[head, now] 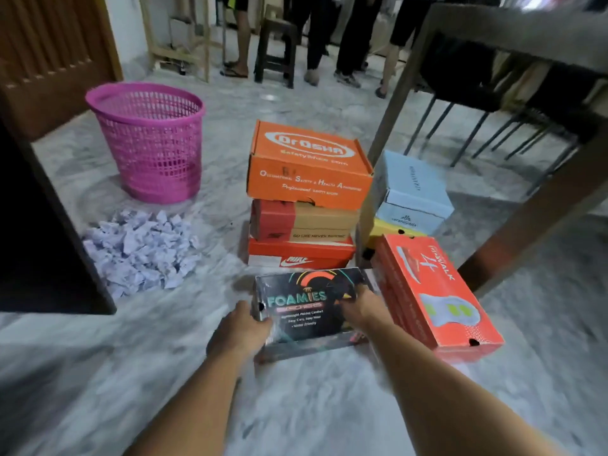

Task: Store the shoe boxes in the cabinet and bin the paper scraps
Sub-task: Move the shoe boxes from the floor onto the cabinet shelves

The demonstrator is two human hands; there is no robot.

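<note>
A black Foamies shoe box (306,315) lies on the marble floor in front of me. My left hand (240,330) grips its left side and my right hand (360,306) grips its right side. Behind it stands a stack of three boxes: an orange Dr.Osha box (307,166) on a red and tan box (302,222) on a red Nike box (299,255). To the right lie a red box (437,291), and a pale blue box (411,192) on a yellow one (385,230). White paper scraps (141,248) are heaped at the left, near a pink mesh bin (151,143).
A dark wooden cabinet (36,225) stands at the left edge, its side facing me. A wooden table leg (539,212) slants down at the right, with chair legs behind it. Several people's legs and a dark stool (276,51) are at the far end of the room.
</note>
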